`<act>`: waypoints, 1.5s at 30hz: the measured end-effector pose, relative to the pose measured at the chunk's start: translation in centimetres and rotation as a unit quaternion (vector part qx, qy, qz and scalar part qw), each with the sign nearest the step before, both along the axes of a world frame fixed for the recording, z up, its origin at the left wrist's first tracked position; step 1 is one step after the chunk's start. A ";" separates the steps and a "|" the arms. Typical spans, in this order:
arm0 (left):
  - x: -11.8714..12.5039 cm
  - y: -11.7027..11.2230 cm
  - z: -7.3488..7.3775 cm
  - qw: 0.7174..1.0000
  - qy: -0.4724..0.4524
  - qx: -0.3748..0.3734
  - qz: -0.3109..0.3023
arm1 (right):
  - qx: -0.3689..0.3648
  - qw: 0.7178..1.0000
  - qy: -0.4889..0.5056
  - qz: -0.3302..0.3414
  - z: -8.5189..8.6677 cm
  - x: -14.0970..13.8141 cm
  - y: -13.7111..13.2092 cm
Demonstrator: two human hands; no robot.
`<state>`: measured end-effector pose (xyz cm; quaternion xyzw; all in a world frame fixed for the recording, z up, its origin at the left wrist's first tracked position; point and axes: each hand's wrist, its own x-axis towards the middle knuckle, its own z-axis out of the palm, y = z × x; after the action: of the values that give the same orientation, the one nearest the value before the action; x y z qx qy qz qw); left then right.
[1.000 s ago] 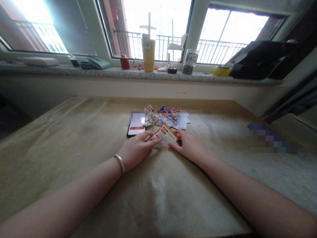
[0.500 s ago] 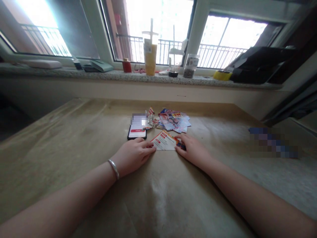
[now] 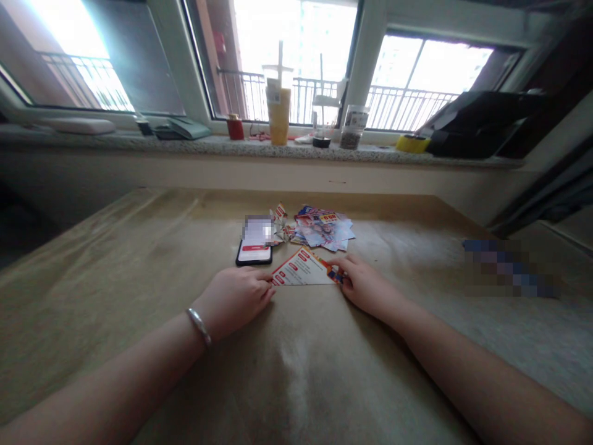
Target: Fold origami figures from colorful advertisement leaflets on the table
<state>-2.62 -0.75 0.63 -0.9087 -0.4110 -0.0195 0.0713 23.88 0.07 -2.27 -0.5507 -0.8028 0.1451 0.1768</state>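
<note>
A printed sheet of paper (image 3: 301, 269), folded to a triangle with its long edge toward me, lies on the table. White with red labels, it has a colourful strip at its right. My left hand (image 3: 238, 300), a silver bangle on its wrist, pinches the left corner. At the right corner, my right hand (image 3: 364, 279) has its fingers closed on the paper. Just beyond the left hand lies a phone (image 3: 254, 254) with a lit screen. Folded paper pieces (image 3: 280, 227) touch its right side, and a fanned stack of printed leaflets (image 3: 324, 228) lies behind the sheet.
On the windowsill (image 3: 176, 145) stand a tall cup of yellow drink (image 3: 279, 117), a red container (image 3: 235, 128), a clear cup (image 3: 351, 127), yellow tape (image 3: 412, 144) and a black bag (image 3: 477, 127). A blurred-out bluish item (image 3: 507, 269) lies at the table's right.
My hands have moved apart, the left going left and the right slightly right, so more of the folded paper shows between them. The view has shifted slightly.
</note>
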 end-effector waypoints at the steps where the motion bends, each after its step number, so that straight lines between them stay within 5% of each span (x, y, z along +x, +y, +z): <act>1: 0.0 0.0 0.0 1.000 0.001 -0.003 0.002 | 0.000 1.000 0.001 0.000 0.0 0.0 0.0; 19: -0.1 0.7 -2.5 0.979 -0.187 0.005 0.079 | -0.049 0.988 0.146 0.013 -0.2 0.7 0.6; 27: -0.4 1.1 -2.2 0.982 -0.186 0.027 0.000 | 0.065 0.987 0.036 0.141 0.9 0.9 -0.3; 35: -0.2 0.6 -1.4 0.985 -0.123 0.020 -0.120 | 0.053 0.976 -0.002 0.209 0.9 0.7 -0.5; 45: 0.5 -0.4 -1.1 0.983 -0.078 -0.024 -0.162 | 0.052 0.969 -0.040 0.239 1.6 0.4 -1.1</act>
<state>-2.11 -1.17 -0.52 -0.9603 -0.2631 -0.0920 0.0130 24.25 -1.04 -0.68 -0.3383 -0.9240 0.1186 0.1329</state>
